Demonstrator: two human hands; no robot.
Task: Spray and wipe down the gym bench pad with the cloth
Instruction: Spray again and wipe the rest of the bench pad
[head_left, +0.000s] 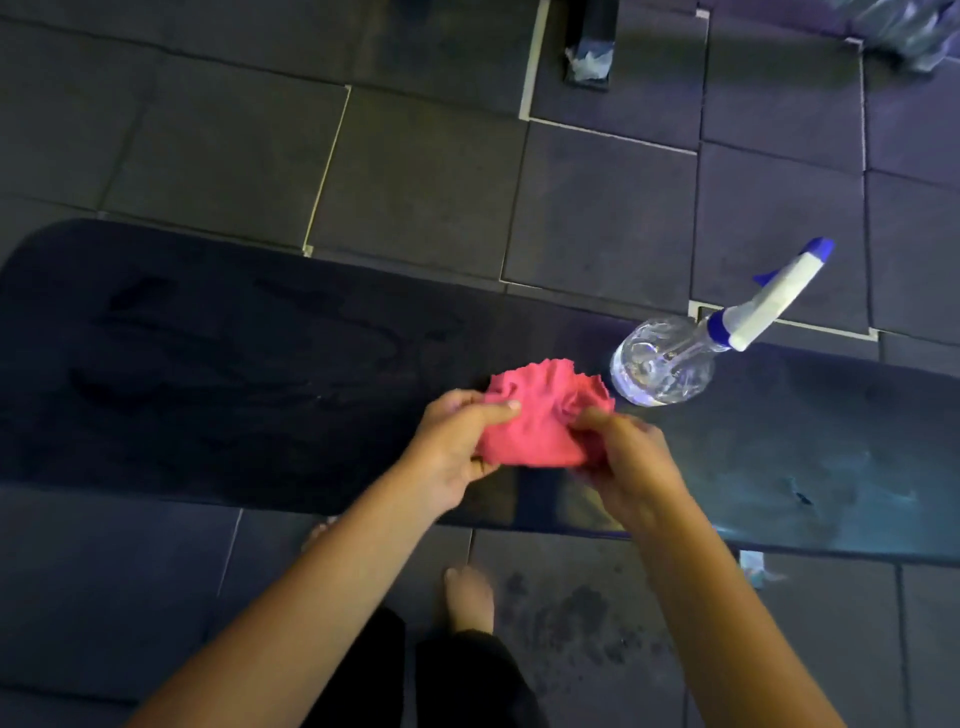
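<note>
Both hands, left hand (457, 447) and right hand (631, 467), grip the pink cloth (540, 415) between them above the bench pad (234, 364).

The person's left hand (457, 447) and right hand (628, 462) are bare, as are both forearms (291, 597) down to the frame's edge. Loose black trousers (467, 680) cover the legs; the feet (470, 597) are bare.
</note>
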